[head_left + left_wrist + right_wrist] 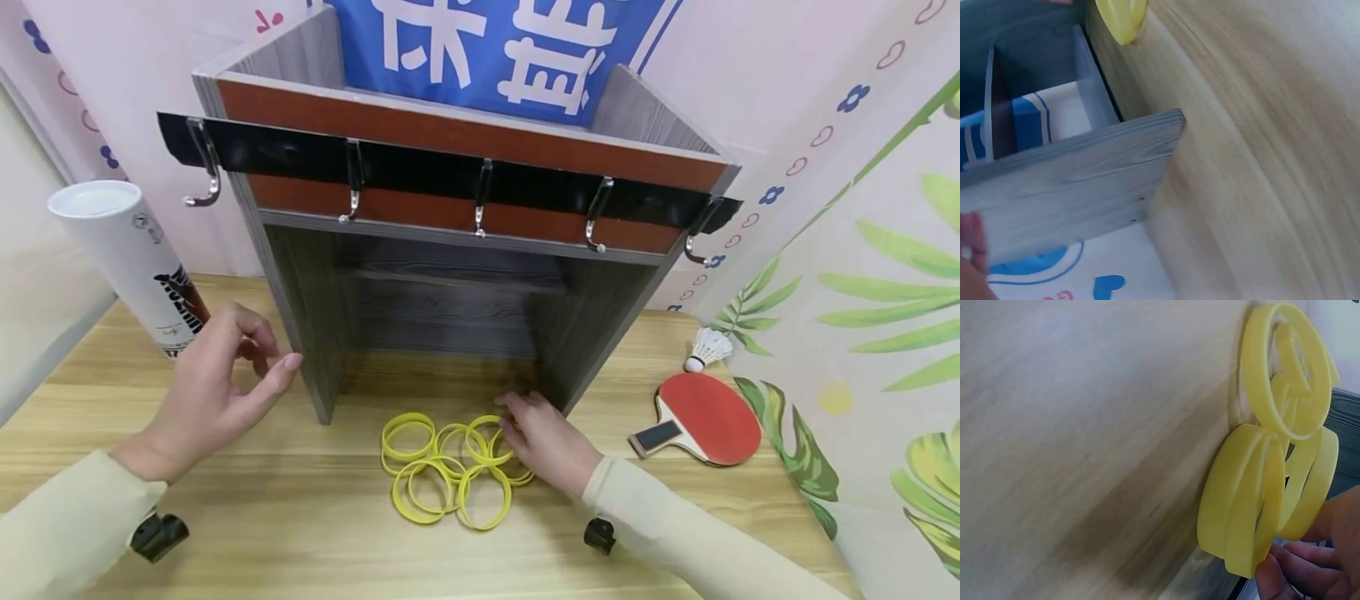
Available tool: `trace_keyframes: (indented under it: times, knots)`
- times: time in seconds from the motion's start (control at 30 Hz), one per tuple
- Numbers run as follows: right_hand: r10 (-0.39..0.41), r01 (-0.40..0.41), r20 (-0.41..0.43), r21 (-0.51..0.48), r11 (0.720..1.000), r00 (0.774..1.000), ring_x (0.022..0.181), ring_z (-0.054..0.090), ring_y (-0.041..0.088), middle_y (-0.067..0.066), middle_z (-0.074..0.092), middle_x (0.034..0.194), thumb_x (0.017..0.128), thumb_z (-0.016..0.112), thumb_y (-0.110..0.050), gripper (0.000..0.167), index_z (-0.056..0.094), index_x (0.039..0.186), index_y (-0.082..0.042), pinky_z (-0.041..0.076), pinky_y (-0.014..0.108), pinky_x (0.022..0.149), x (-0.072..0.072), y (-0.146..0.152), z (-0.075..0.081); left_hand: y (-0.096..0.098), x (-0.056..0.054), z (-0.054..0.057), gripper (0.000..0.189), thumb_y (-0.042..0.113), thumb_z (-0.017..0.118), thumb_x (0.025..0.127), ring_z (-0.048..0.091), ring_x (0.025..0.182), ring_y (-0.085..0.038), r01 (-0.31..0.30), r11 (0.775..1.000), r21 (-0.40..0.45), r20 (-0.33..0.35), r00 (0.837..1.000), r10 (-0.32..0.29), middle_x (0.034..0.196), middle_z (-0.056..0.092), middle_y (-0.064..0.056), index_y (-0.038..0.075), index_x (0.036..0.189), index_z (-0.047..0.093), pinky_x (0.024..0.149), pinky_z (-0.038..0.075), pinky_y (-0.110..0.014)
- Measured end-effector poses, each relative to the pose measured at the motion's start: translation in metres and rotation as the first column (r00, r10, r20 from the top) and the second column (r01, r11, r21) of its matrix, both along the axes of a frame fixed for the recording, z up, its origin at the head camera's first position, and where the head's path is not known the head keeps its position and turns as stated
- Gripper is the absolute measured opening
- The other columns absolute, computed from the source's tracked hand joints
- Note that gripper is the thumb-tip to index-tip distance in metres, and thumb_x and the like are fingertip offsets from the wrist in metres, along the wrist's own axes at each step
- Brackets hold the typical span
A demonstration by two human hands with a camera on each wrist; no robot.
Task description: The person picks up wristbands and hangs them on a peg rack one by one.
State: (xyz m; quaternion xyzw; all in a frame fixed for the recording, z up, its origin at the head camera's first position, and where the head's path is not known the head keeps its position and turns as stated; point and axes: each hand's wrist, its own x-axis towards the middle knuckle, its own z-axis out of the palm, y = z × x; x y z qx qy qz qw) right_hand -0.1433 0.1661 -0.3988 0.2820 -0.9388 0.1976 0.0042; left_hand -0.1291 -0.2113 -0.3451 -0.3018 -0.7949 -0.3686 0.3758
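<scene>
Several thin yellow rings (483, 527) lie overlapping on the wooden table in front of a grey wooden rack (307, 333). My right hand (551, 442) is at the right side of this pile, thumb and forefinger pinching the edge of one yellow ring (1313, 494). Part of that grip is hidden behind the rings in the right wrist view. Left of the rack, my left hand (225, 379) hovers with loosely bent fingers and holds nothing. Only a sliver of that hand shows at the left wrist view's edge.
Metal hooks (354, 179) line a black strip across the rack's front. A white shuttlecock tube (123, 250) stands behind my left hand. To the right lie a red table tennis bat (708, 421) and a shuttlecock (707, 348), near the patterned side wall.
</scene>
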Motion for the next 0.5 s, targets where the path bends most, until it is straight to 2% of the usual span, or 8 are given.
trace_keyframes:
  times: [0.07, 0.1, 0.13, 0.23, 0.3, 0.37, 0.43, 0.5]
  knots:
    - [-0.001, 0.001, 0.015, -0.007, 1.0, 1.0, 0.089, 0.062, 0.018, 0.009, 0.075, 0.1, 0.101, 0.065, -0.007, 0.024, 0.068, 0.123, 0.001, 0.056, 0.029, 0.074, -0.001, 0.0, 0.0, -0.005, 0.0, -0.006, 0.034, 0.006, 0.073, 0.092, 0.055, 0.095, 0.006, 0.005, 1.0, 0.019, 0.165, 0.986, -0.008, 0.105, 0.062, -0.001, -0.01, 0.117, 0.055, 0.075, 0.049, -0.005]
    - [0.0, 0.0, 0.016, -0.009, 1.0, 1.0, 0.088, 0.061, 0.018, 0.008, 0.075, 0.099, 0.101, 0.066, -0.006, 0.022, 0.069, 0.121, 0.0, 0.055, 0.029, 0.074, -0.001, 0.0, 0.0, -0.006, 0.0, -0.008, 0.046, -0.001, 0.075, 0.088, 0.056, 0.103, 0.006, 0.014, 0.999, 0.03, 0.252, 0.968, -0.022, 0.114, 0.062, -0.001, -0.007, 0.128, 0.053, 0.079, 0.051, -0.005]
    - [0.002, -0.001, 0.016, -0.013, 1.0, 1.0, 0.088, 0.061, 0.018, 0.008, 0.075, 0.099, 0.1, 0.066, -0.006, 0.02, 0.07, 0.119, -0.001, 0.055, 0.028, 0.074, -0.002, 0.0, -0.001, -0.006, 0.0, -0.01, 0.061, -0.007, 0.076, 0.084, 0.057, 0.109, 0.006, 0.024, 0.999, 0.041, 0.33, 0.943, -0.037, 0.124, 0.061, -0.002, -0.003, 0.138, 0.05, 0.082, 0.052, -0.006]
    - [-0.001, 0.002, 0.023, -0.031, 1.0, 1.0, 0.088, 0.062, 0.018, 0.007, 0.077, 0.099, 0.099, 0.067, -0.004, 0.015, 0.072, 0.113, -0.003, 0.054, 0.028, 0.076, -0.002, 0.0, 0.0, -0.004, -0.002, -0.016, 0.084, -0.002, 0.077, 0.09, 0.061, 0.124, -0.009, 0.067, 0.996, 0.052, 0.495, 0.865, -0.084, 0.147, 0.055, -0.012, 0.015, 0.161, 0.034, 0.084, 0.055, -0.008]
    - [-0.004, 0.005, 0.024, -0.048, 0.999, 1.0, 0.09, 0.064, 0.019, 0.008, 0.078, 0.1, 0.097, 0.068, -0.003, 0.015, 0.073, 0.111, -0.002, 0.056, 0.03, 0.079, -0.003, 0.0, 0.0, -0.003, -0.005, -0.021, 0.09, 0.002, 0.076, 0.094, 0.062, 0.13, -0.029, 0.093, 0.993, 0.066, 0.569, 0.814, -0.114, 0.155, 0.049, -0.022, 0.023, 0.166, 0.026, 0.083, 0.057, -0.012]
    - [-0.006, 0.008, 0.036, -0.061, 0.998, 0.999, 0.093, 0.066, 0.021, 0.009, 0.078, 0.102, 0.097, 0.069, -0.002, 0.015, 0.074, 0.111, -0.002, 0.057, 0.031, 0.081, -0.003, 0.0, 0.001, -0.002, -0.008, -0.026, 0.094, 0.005, 0.075, 0.095, 0.058, 0.132, -0.048, 0.107, 0.991, 0.075, 0.612, 0.78, -0.13, 0.16, 0.044, -0.026, 0.027, 0.168, 0.021, 0.082, 0.058, -0.015]
    - [-0.005, 0.008, 0.049, -0.07, 0.998, 0.999, 0.095, 0.068, 0.022, 0.01, 0.078, 0.104, 0.097, 0.068, -0.002, 0.016, 0.074, 0.112, -0.001, 0.058, 0.032, 0.082, -0.003, 0.0, 0.002, -0.002, -0.01, -0.032, 0.094, 0.005, 0.076, 0.094, 0.053, 0.132, -0.057, 0.117, 0.99, 0.076, 0.628, 0.765, -0.139, 0.16, 0.043, -0.029, 0.025, 0.168, 0.02, 0.08, 0.059, -0.017]
    - [-0.005, 0.01, 0.065, -0.077, 0.997, 0.998, 0.096, 0.068, 0.022, 0.01, 0.078, 0.104, 0.097, 0.068, -0.002, 0.016, 0.074, 0.112, -0.001, 0.058, 0.031, 0.083, -0.004, 0.001, 0.002, -0.002, -0.012, -0.038, 0.09, 0.004, 0.076, 0.094, 0.053, 0.131, -0.055, 0.117, 0.99, 0.073, 0.636, 0.76, -0.137, 0.157, 0.047, -0.03, 0.019, 0.167, 0.025, 0.081, 0.058, -0.016]
